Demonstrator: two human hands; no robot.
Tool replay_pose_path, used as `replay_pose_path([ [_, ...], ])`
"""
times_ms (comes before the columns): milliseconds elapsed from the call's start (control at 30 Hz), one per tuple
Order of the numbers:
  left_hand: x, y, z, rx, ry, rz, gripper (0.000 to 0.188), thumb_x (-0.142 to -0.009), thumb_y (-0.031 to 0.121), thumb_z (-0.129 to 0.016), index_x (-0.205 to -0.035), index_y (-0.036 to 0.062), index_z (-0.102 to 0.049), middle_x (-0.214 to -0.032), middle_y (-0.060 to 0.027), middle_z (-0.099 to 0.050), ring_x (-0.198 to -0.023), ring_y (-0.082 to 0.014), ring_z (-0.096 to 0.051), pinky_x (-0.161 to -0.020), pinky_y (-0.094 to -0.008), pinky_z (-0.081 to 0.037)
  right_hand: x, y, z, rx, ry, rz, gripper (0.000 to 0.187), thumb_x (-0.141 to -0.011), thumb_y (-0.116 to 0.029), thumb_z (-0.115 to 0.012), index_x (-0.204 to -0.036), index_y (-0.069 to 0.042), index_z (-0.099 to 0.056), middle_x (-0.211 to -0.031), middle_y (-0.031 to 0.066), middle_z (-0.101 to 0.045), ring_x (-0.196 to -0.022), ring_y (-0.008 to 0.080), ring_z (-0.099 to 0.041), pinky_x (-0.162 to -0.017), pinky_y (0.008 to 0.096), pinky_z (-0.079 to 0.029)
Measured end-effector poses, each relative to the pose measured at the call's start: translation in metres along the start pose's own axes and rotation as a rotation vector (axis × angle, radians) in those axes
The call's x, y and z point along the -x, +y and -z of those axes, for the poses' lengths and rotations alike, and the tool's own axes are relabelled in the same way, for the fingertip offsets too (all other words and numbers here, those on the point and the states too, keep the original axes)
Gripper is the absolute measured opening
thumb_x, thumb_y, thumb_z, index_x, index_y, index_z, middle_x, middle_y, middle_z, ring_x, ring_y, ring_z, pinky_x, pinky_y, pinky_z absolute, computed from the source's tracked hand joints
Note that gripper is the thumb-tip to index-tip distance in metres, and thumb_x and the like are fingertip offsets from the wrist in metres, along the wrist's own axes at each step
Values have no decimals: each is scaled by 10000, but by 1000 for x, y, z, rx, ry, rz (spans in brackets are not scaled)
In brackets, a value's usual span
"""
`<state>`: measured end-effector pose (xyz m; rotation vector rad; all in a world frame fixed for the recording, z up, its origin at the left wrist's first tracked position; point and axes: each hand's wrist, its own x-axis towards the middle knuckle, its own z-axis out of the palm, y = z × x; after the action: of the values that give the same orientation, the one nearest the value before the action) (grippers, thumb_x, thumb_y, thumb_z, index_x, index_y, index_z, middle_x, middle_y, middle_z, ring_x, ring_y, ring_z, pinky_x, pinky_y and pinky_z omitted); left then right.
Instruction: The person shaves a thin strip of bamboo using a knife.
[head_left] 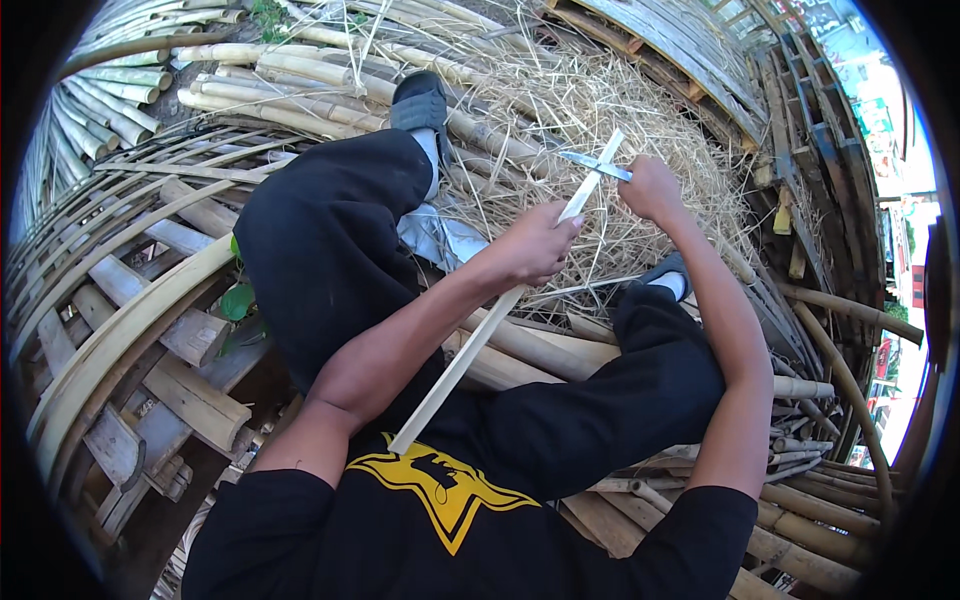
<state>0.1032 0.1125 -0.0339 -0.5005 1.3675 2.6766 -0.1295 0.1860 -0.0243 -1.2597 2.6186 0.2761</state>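
A long pale bamboo strip (460,362) slants from my lap up and to the right, its far end beyond my hands. My left hand (540,243) is closed round it at about the middle. A knife (597,165) with a light blue handle lies across the strip near its far end. My right hand (652,188) is closed round the knife's handle, and the blade points left. Whether the edge is cutting into the strip, I cannot tell. Below both hands spreads a heap of pale shavings (690,130).
Bamboo poles (290,100) lie beyond my legs, and more poles (820,530) are stacked at lower right. Split bamboo slats (190,390) form a frame at left. Wooden pallets (690,60) stand at far right. Crumpled silver sheeting (440,235) lies by my left leg.
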Motion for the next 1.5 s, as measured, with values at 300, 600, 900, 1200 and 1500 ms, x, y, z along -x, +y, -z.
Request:
replay_pose_path([
  [300, 23, 18, 1, 36, -22, 69, 196, -997, 290, -406, -923, 109, -397, -563, 87, -268, -372, -1, -229, -301, -179, -179, 33, 222, 14, 27, 293, -618, 397, -780, -276, -515, -962, 58, -630, -966, 292, -627, -947, 418, -613, -838, 461, -481],
  [600, 2, 5, 4, 63, -36, 45, 294, -1011, 343, -329, -886, 89, -411, -529, 84, -246, -360, -16, -225, -301, -190, -182, 10, 71, -1, -266, 252, -173, 441, -826, -354, -544, -718, 66, -623, -660, 279, -589, -694, 430, -610, -653, 505, -451],
  [900, 4, 7, 6, 19, -2, 34, 313, -1004, 339, -361, -777, 123, -359, -524, 85, -259, -361, -20, -223, -303, -199, -161, 27, -21, -2, -192, 37, 105, 337, -791, -269, -569, -694, 50, -618, -729, 282, -609, -734, 422, -616, -719, 477, -494],
  [1200, 7, -13, -8, 54, 7, 242, 295, -999, 325, -384, -786, 120, -369, -530, 82, -273, -362, -21, -226, -302, -195, -164, -6, 37, -47, 26, 3, 83, 217, -726, -180, -562, -738, 25, -630, -785, 249, -639, -778, 413, -627, -728, 472, -504],
  [1500, -15, -5, 6, 126, -36, 106, 298, -1002, 331, -372, -804, 108, -379, -530, 80, -259, -360, -15, -221, -296, -189, -174, 13, 177, -61, -124, 243, -383, 469, -779, -371, -578, -787, 96, -622, -802, 336, -598, -824, 470, -602, -746, 496, -459],
])
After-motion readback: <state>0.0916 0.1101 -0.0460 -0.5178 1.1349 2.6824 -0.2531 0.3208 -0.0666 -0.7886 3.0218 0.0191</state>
